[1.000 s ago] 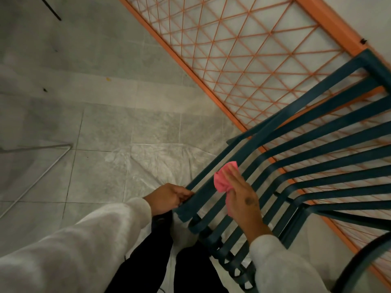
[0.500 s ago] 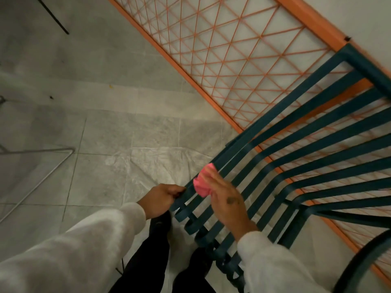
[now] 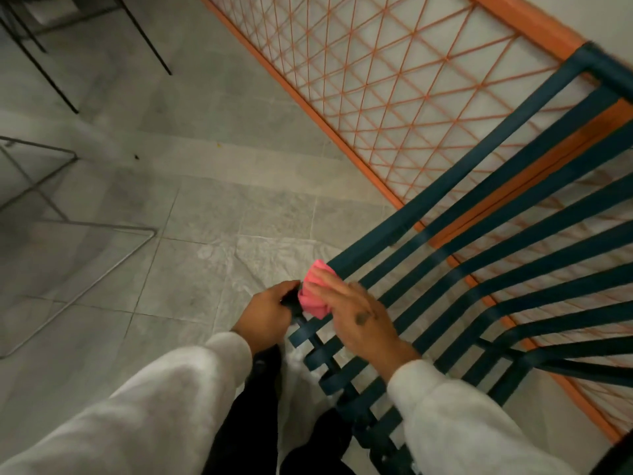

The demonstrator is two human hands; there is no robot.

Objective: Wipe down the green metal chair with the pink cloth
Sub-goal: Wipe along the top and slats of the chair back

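Beside the left hand (image 3: 270, 310) gripping the chair (image 3: 479, 241), the flat right hand (image 3: 359, 320) is pressing unpinched pink cloth (image 3: 313, 293), which could drop through gaps.

Through the head camera I see a grey tiled floor (image 3: 222, 138). An orange lattice panel (image 3: 308, 108) runs diagonally from the top edge toward the right edge, with a white wall (image 3: 582, 12) behind it at the upper right corner. A crumpled translucent sheet (image 3: 260, 262) lies flat on the tiles at centre. A grey wire frame (image 3: 102, 225) stands at the left edge, and thin black legs (image 3: 147, 40) stand at the upper left corner.
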